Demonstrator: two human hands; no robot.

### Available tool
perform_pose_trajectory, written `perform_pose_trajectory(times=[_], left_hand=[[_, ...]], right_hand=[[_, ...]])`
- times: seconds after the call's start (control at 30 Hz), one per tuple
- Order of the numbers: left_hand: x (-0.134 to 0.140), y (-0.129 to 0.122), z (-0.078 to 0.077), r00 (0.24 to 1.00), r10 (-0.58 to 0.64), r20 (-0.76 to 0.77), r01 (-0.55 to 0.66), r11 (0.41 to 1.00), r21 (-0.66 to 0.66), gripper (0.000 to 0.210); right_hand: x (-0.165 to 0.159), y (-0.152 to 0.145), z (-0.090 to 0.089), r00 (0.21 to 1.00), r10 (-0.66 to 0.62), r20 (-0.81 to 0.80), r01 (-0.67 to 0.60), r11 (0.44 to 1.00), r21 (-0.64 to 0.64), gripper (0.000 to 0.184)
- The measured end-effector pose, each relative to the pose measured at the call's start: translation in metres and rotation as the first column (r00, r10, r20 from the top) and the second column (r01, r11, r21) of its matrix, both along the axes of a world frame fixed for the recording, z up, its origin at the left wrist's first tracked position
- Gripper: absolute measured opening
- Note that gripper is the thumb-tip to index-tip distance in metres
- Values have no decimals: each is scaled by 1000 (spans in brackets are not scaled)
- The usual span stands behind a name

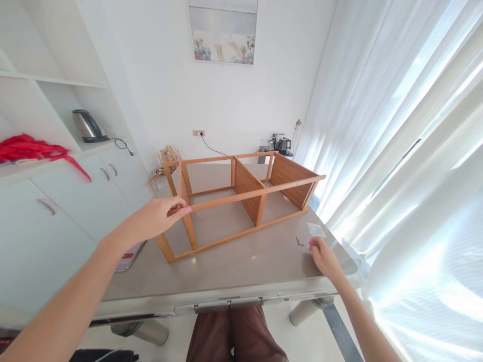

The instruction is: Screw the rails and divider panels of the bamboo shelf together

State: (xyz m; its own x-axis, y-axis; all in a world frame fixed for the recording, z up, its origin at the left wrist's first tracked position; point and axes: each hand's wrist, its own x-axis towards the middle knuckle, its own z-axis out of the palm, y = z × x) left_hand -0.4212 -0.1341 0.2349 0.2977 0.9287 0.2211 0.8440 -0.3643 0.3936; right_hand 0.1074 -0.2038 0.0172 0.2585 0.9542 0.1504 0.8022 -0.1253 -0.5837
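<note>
A wooden shelf frame (247, 195) lies on its side across the table, with slim rails and flat shelf panels between them. My left hand (166, 216) is closed on its upper near rail, close to the left end. At the right of the table my right hand (323, 255) is held in a pinch just above the top. Whatever is between its fingertips is too small or hidden to name. Just left of those fingers lie a few small brass-coloured screws (299, 242). A clear plastic bag (316, 230) rests behind the right hand.
The grey-brown table (234, 266) has its front edge before my legs. A tablet-like object (129, 257) lies partly under my left arm. Dried stems (168, 156) and a dark kettle (284, 145) stand at the back. White curtains (407, 125) hang along the right side.
</note>
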Motion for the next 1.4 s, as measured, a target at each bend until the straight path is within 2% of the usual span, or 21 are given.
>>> perform_pose_trajectory(times=[0.1,0.3,0.47,0.6,0.73,0.83,1.03,1.13,1.27,1.4], left_hand=[[7,-8,2,997,-13,-70,9,998,-55,45],[16,-20,4,997,-36,-63,35,999,-30,44],[19,-30,3,992,-126,-30,125,991,-58,43],[13,-34,6,982,-184,-26,179,973,-144,50],[7,-35,6,981,-194,-5,192,973,-129,46],[5,-35,3,978,-208,22,209,972,-111,44],[4,-36,-4,976,-201,82,207,975,-80,43],[3,-38,-6,981,-170,90,176,982,-72,43],[3,-38,-10,983,-155,99,162,985,-58,42],[3,-35,-14,984,-138,113,145,988,-57,42]], right_hand=[[-5,10,0,998,29,64,-28,999,-14,22],[-8,19,1,983,116,140,-107,992,-73,20],[-5,24,-8,970,169,172,-155,984,-92,23],[2,27,-18,963,219,154,-206,974,-93,30],[8,29,-23,965,224,137,-209,971,-114,37],[3,25,-20,970,219,102,-208,972,-106,40],[-46,11,4,969,236,67,-238,971,12,39],[-81,15,14,953,303,28,-303,953,26,36],[-117,28,14,909,410,77,-415,907,72,33],[-142,26,7,925,348,150,-365,926,98,31]])
